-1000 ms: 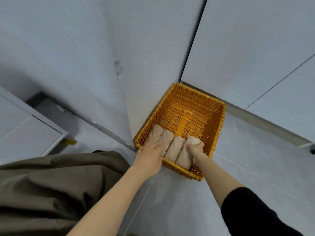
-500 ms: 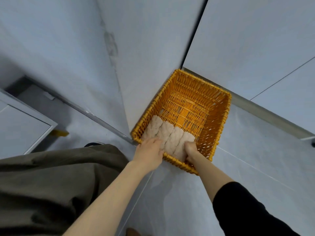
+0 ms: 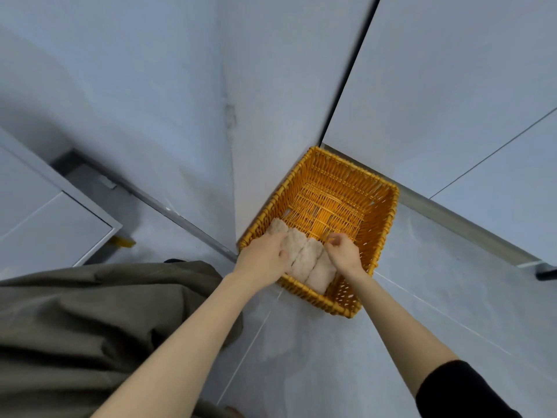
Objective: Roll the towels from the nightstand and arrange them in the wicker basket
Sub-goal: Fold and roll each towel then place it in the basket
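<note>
A room in a home, by the look of it: pale grey floor tiles (image 3: 301, 357) meet plain grey walls (image 3: 150, 86) at a corner, a white cabinet (image 3: 45, 221) stands at the left, and a wicker basket (image 3: 388, 230) holding rolled towels (image 3: 304, 259) sits on the floor against the far wall.

Soft, even, cool light, faint shadows, slight blur, wide-angle bending at the edges.

Hands (image 3: 261, 258) on rolled towels (image 3: 304, 260) (inside wicker basket (image 3: 388, 212)).
</note>
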